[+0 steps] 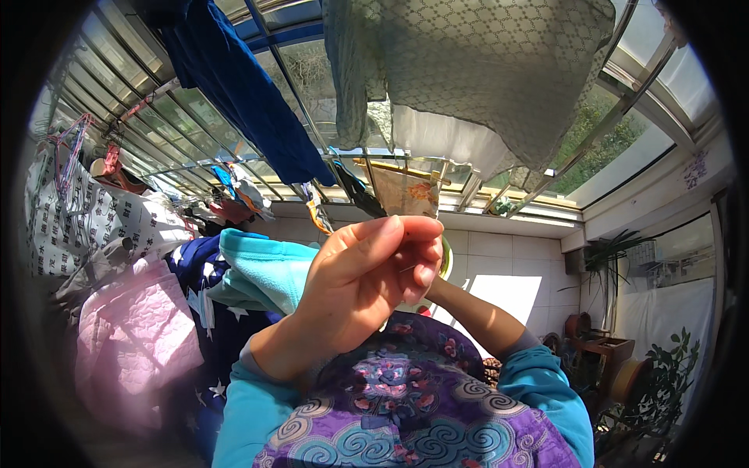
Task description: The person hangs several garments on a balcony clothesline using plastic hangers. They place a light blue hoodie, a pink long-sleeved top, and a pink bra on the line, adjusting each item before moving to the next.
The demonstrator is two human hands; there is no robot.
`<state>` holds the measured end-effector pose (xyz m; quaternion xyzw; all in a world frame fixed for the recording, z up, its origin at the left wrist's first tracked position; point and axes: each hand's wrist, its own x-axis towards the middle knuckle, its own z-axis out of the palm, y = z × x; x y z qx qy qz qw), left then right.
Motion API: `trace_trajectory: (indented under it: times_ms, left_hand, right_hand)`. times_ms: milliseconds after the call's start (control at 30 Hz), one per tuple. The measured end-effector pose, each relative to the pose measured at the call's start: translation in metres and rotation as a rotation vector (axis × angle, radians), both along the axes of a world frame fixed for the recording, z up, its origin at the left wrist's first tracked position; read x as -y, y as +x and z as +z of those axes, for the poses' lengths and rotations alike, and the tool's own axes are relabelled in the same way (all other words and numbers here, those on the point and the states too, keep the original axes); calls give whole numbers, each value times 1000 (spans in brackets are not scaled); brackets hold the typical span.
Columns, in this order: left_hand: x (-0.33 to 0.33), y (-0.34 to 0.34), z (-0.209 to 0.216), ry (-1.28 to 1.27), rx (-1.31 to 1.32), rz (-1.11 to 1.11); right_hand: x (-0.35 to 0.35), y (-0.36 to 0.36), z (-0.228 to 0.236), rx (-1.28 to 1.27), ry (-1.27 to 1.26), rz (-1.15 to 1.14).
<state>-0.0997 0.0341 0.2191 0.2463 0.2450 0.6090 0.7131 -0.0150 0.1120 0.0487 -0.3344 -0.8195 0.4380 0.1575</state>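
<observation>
My left hand [347, 277] is raised in front of my chest. Its thumb and index finger come together, and the other fingers curl in. If anything is pinched there, it is too small to make out. My right forearm [484, 320] reaches in from the right, and its hand is mostly hidden behind the left one. Curled fingertips show where the two hands overlap, and I cannot tell which hand they all belong to. Below is a purple patterned apron [398, 398] over turquoise sleeves. A turquoise fleece cloth [261, 265] lies just left of my left wrist.
A pink quilted cloth [140, 343] and a navy star-print cloth [199, 261] are piled at the left. Blue trousers [242, 93] and a pale patterned cloth [484, 70] hang overhead before barred windows. A potted plant [671, 366] and brown wooden furniture [608, 351] stand at the right.
</observation>
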Motion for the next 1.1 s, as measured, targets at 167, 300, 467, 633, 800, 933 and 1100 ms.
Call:
trace_trajectory:
  times_ms: [167, 300, 467, 633, 800, 933, 1100]
  left_hand:
    - [-48, 64, -2, -22, 39, -178]
    - [-79, 120, -8, -35, 206, -371]
    - [-106, 176, -9, -15, 145, -515]
    - [-121, 234, -12, 186, 99, -773]
    - [-142, 269, -34, 238, 57, -817]
    - [-131, 239, -44, 727, -553, -672]
    - [-46, 124, -46, 1131, -1190, 229]
  right_hand:
    - [-25, 40, -6, 58, 5, -20]
    - [-32, 61, -8, -107, 18, -105]
    - [-37, 77, -10, -229, 13, -206]
    - [-42, 93, -9, -308, 28, -286]
    - [-49, 122, -11, -350, 37, -405]
    - [-50, 144, -18, -315, 56, -478]
    - [-51, 142, -20, -356, 57, -396]
